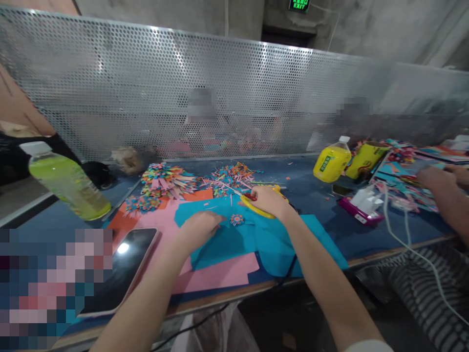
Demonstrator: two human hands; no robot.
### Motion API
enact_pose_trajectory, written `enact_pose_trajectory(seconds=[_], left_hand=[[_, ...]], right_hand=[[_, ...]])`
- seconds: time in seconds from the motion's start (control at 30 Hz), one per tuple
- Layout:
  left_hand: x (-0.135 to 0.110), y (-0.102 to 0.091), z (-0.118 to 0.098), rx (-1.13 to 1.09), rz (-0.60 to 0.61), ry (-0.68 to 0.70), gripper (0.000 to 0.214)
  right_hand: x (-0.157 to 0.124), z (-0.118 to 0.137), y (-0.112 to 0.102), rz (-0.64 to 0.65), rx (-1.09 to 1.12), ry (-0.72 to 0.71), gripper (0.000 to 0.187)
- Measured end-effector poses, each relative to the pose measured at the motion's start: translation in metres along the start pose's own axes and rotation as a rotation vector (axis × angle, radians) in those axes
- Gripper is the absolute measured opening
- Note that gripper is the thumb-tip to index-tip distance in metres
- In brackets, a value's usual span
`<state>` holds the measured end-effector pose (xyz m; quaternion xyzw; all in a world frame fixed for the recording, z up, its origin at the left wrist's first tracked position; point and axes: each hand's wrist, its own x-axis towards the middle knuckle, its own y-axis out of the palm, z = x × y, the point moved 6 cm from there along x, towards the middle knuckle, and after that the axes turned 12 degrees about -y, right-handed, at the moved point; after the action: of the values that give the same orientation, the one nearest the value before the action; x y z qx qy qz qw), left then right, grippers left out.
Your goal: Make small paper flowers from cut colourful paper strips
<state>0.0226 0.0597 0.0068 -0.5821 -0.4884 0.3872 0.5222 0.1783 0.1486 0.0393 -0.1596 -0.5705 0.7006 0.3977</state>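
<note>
Head view: the right hand (270,200) has its fingers wrapped round the handles of yellow-and-red scissors (256,209), blades toward the paper scraps (234,177) near the tabletop's (296,171) back edge. The left hand's (203,229) fingers are bent close together; whether they pinch anything I cannot tell. Between the hands a small paper flower (236,219) lies on blue paper (223,247), in from the front edge. A forearm snagging that paper could drag the flower; a careless blade swing could nick the left fingers.

Forearms (157,288) extended forward; left hand (202,229) half-curled, right hand (270,201) curled in grip
</note>
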Motion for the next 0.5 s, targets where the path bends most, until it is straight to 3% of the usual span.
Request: enact_pose_trajectory(seconds=[0.17, 0.3, 0.5], left_hand=[[0.000, -0.003, 0.002, 0.020, 0.015, -0.034, 0.038], [-0.003, -0.016, 0.009, 0.012, -0.059, -0.121, 0.036], [-0.011, -0.007, -0.002, 0.114, 0.033, -0.092, 0.031]], right_hand=[[-0.001, 0.003, -0.002, 0.021, -0.053, 0.020, 0.051], [-0.001, 0.002, -0.004, 0.019, -0.101, 0.030, 0.052], [-0.001, 0.001, -0.004, 0.014, -0.138, 0.017, 0.047]])
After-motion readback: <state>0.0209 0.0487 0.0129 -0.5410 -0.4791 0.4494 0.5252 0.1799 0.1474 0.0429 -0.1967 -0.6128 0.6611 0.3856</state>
